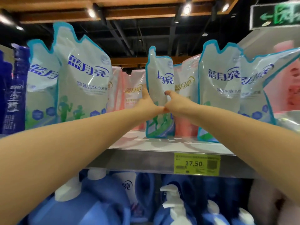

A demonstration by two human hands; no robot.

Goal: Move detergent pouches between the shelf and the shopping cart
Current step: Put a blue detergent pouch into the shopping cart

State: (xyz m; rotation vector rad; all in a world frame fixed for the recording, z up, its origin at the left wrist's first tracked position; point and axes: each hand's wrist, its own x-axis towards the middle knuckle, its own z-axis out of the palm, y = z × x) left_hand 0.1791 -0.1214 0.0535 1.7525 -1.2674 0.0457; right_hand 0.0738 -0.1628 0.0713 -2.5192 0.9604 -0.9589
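Your two forearms reach up over the blue jugs (100, 192) to the shelf (162, 146) above. Your left hand (148, 103) grips the left edge of a narrow blue-rimmed pouch (158, 73), and your right hand (175, 101) curls its fingers on the right edge, thumbs nearly meeting. That pouch stands upright on the shelf, turned edge-on, with pink pouches (183, 127) just behind it and bigger blue pouches (82, 78) either side. A yellow price tag (197, 164) reads 17.50.
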